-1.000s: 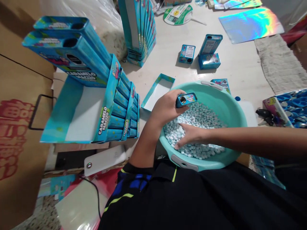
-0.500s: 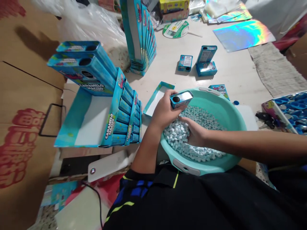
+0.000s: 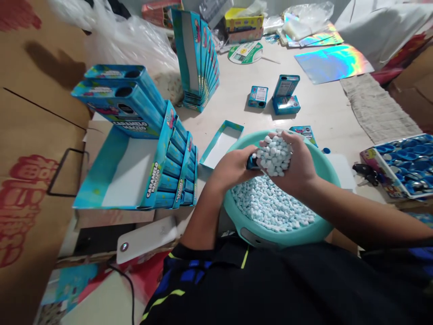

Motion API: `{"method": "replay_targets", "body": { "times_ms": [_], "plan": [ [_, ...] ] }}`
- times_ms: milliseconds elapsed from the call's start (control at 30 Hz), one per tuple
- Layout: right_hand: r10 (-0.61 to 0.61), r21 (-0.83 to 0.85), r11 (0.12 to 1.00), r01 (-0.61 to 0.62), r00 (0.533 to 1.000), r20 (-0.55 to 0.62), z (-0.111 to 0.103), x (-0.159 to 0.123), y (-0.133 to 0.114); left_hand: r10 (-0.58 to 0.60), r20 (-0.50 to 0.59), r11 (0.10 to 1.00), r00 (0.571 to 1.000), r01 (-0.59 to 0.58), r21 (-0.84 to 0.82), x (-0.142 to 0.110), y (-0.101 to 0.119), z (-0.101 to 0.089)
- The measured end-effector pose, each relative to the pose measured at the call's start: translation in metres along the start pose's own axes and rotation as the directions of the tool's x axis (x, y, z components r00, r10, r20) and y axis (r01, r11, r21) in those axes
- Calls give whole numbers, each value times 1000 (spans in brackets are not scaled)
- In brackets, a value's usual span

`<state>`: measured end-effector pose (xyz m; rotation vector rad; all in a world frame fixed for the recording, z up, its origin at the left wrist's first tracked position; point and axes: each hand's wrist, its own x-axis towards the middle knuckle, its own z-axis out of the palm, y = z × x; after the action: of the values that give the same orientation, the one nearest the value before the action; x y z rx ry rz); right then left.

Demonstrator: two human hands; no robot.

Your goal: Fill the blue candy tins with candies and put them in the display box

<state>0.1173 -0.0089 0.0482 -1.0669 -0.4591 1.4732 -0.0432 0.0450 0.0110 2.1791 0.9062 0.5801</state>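
While the left fingers [image 3: 251, 150] grip a blue container [image 3: 252, 162], the right fingers [image 3: 292, 137] cup pale candies [image 3: 275, 155] beside its mouth; filling seems underway, calling for gentle tipping.

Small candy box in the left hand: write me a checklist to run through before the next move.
1. Left hand has hold of the candy box: ok.
2. Right hand is cupped around a heap of pale candies: ok.
3. Heap is beside the candy box, with the basin below: ok.
4. Mouth of the candy box in full view: not ok, the candies and fingers partly cover it.
5. Room left inside the candy box: cannot tell, its inside is hidden.
6. Loose blue cap lies outside the basin: ok.
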Motion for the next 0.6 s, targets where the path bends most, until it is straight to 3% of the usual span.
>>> {"method": "replay_targets", "body": {
  "times_ms": [100, 333, 467, 600],
  "plan": [
    [-111, -71, 991, 112, 994, 22, 5, 12, 8, 56, 142, 998, 988, -57, 5, 0, -2, -2],
    [-302, -192, 937, 293, 953, -18, 7, 15, 20, -32, 185, 999, 982, 33, -4, -1, 0, -6],
    [-437, -287, 861, 420, 900, 7, 5, 14, 24, -8, 227, 1000, 974, 14, -23, -1, 1, -6],
    [-457, -334, 833, 441, 889, 33, 5, 8, 22, 18, 209, 999, 978, -9, -45, -1, 1, -4]
  ]
}}
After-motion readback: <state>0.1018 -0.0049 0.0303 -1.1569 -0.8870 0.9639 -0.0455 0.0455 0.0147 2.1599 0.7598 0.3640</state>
